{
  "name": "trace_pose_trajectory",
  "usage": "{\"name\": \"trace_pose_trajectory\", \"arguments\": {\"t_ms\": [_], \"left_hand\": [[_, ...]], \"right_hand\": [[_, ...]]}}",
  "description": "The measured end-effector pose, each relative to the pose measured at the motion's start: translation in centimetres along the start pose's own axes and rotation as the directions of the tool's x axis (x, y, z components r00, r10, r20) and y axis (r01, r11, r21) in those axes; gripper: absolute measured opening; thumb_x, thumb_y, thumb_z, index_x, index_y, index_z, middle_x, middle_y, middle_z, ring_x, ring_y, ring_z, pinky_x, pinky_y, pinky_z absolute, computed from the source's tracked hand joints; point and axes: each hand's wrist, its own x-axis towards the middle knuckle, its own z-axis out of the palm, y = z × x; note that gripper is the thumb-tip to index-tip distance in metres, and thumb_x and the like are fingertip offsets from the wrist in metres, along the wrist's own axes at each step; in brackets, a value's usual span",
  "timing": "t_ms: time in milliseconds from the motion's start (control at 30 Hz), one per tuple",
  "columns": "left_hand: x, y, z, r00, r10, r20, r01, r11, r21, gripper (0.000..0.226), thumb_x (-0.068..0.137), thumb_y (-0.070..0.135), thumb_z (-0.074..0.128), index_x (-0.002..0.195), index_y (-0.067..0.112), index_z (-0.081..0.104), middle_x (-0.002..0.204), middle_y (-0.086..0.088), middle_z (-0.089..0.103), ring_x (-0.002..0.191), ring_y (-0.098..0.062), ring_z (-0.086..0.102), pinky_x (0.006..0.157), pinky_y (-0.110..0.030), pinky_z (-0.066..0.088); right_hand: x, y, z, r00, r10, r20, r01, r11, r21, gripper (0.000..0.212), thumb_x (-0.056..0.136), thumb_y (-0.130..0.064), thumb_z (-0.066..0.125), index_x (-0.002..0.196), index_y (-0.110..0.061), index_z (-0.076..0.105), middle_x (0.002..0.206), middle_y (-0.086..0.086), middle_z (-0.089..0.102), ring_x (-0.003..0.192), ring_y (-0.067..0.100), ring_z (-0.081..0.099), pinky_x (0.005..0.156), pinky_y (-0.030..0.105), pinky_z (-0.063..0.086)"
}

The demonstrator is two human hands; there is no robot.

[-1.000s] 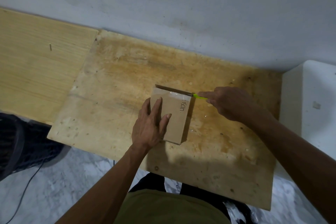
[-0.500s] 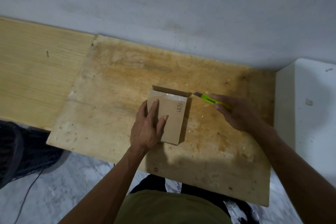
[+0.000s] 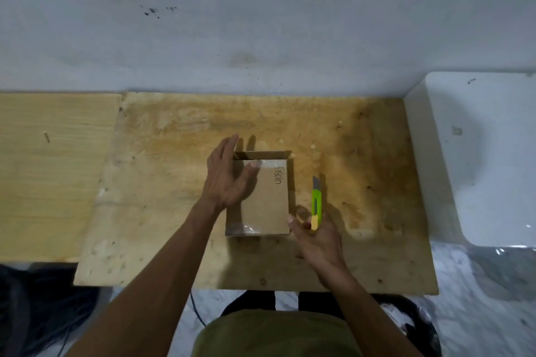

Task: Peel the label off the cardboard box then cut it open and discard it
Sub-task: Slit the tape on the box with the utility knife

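Nearest the camera, an olive-green garment [image 3: 275, 333] is seen at bottom centre, w/ two bare forearms reaching fwd over a pale marbled floor [image 3: 478, 298]. The right hand [image 3: 317, 238] is clenched round the yellow butt of one utility knife [image 3: 316, 200]: slim, bright green plastic body, short grey blade pointed away. The knife is held just right of the box, apart from it. One cardboard box [image 3: 265, 197] is laid flat near the middle of a stained, rough plywood board [image 3: 362, 182]. It is plain brown and rectangular, w/ handwriting along its right edge, glossy clear tape at near and far ends, and a flap raised at the far end. The left hand [image 3: 229, 177] is spread loosely over the box's left part, fingers extended, nothing gripped. A smoother, paler wood panel [image 3: 52, 168] sits at left and a white glossy block [image 3: 478, 153] at right. Farthest, a scuffed grey wall [image 3: 261, 23] is seen.
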Motion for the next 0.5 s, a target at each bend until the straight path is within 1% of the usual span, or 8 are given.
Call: {"name": "trace_pose_trajectory", "arguments": {"t_ms": [67, 133, 167, 233, 367, 400, 433, 500], "left_hand": [[0.9, -0.3, -0.6, 0.996, 0.032, 0.083, -0.037, 0.998, 0.057, 0.077, 0.091, 0.064, 0.050, 0.153, 0.022, 0.032, 0.158, -0.010, 0.033, 0.144, -0.032, 0.028, 0.116, -0.052, 0.032], [0.9, -0.5, -0.7, 0.993, 0.034, 0.110, -0.043, 0.996, 0.083, 0.061, 0.095, 0.054, 0.054, 0.145, 0.019, 0.046, 0.146, -0.012, 0.044, 0.134, -0.030, 0.041, 0.109, -0.042, 0.039], [0.6, -0.6, -0.7, 0.995, 0.025, 0.100, -0.032, 0.997, 0.074, 0.053, 0.096, 0.048, 0.056, 0.141, 0.019, 0.051, 0.140, -0.012, 0.047, 0.130, -0.029, 0.046, 0.104, -0.035, 0.039], [-0.1, -0.4, -0.7, 0.998, 0.004, 0.058, -0.007, 0.999, 0.050, 0.044, 0.096, 0.039, 0.061, 0.135, 0.019, 0.056, 0.133, -0.012, 0.051, 0.123, -0.027, 0.050, 0.098, -0.029, 0.038], [-2.0, -1.1, -0.7, 0.996, -0.087, -0.017, 0.088, 0.996, 0.014, 0.043, 0.093, 0.040, 0.065, 0.129, 0.017, 0.061, 0.125, -0.013, 0.055, 0.114, -0.027, 0.054, 0.092, -0.030, 0.041], [-2.7, -1.4, -0.7, 0.992, -0.115, -0.042, 0.115, 0.993, -0.007, 0.043, 0.092, 0.040, 0.066, 0.128, 0.018, 0.062, 0.123, -0.012, 0.057, 0.111, -0.027, 0.057, 0.090, -0.031, 0.044], [-3.5, -1.6, -0.7, 0.987, -0.144, -0.070, 0.142, 0.989, -0.034, 0.042, 0.091, 0.040, 0.066, 0.126, 0.017, 0.062, 0.119, -0.010, 0.060, 0.108, -0.026, 0.060, 0.088, -0.033, 0.049], [-5.2, -1.7, -0.7, 0.969, -0.217, -0.115, 0.203, 0.972, -0.120, 0.038, 0.091, 0.035, 0.068, 0.123, 0.015, 0.063, 0.104, -0.002, 0.065, 0.097, -0.022, 0.063, 0.082, -0.036, 0.054]], "right_hand": [[-0.4, 0.2, 1.0, 0.999, 0.038, -0.019, -0.037, 0.998, 0.049, 0.046, 0.071, -0.052, 0.078, 0.099, -0.024, 0.054, 0.092, -0.002, 0.066, 0.081, 0.017, 0.071, 0.066, 0.046, 0.062], [-0.6, 0.1, 2.0, 0.997, 0.053, -0.053, -0.048, 0.994, 0.094, 0.046, 0.071, -0.047, 0.080, 0.098, -0.023, 0.053, 0.089, 0.001, 0.068, 0.078, 0.019, 0.072, 0.068, 0.047, 0.062], [-0.6, 0.1, 2.3, 0.995, 0.059, -0.076, -0.050, 0.992, 0.118, 0.043, 0.072, -0.043, 0.080, 0.096, -0.021, 0.052, 0.086, 0.002, 0.069, 0.076, 0.020, 0.072, 0.068, 0.048, 0.061], [-0.4, 0.1, 2.5, 0.989, 0.075, -0.130, -0.054, 0.986, 0.160, 0.036, 0.073, -0.036, 0.080, 0.091, -0.019, 0.053, 0.079, 0.003, 0.070, 0.072, 0.021, 0.072, 0.069, 0.049, 0.061], [0.5, -0.8, 2.2, 0.973, 0.063, -0.221, -0.022, 0.982, 0.185, 0.028, 0.071, -0.035, 0.076, 0.084, -0.021, 0.055, 0.076, 0.001, 0.069, 0.075, 0.026, 0.070, 0.073, 0.051, 0.060], [0.7, -1.4, 2.0, 0.968, 0.040, -0.248, 0.005, 0.984, 0.178, 0.026, 0.074, -0.031, 0.077, 0.085, -0.020, 0.055, 0.077, 0.002, 0.069, 0.075, 0.028, 0.070, 0.073, 0.049, 0.060], [1.0, -2.1, 1.7, 0.964, 0.013, -0.265, 0.032, 0.986, 0.165, 0.024, 0.077, -0.027, 0.076, 0.087, -0.018, 0.057, 0.080, 0.004, 0.068, 0.075, 0.027, 0.069, 0.070, 0.043, 0.060], [1.4, -3.6, 1.1, 0.958, -0.043, -0.282, 0.077, 0.991, 0.108, 0.021, 0.081, -0.022, 0.074, 0.094, -0.014, 0.060, 0.083, 0.002, 0.067, 0.070, 0.016, 0.064, 0.056, 0.023, 0.051]]}}
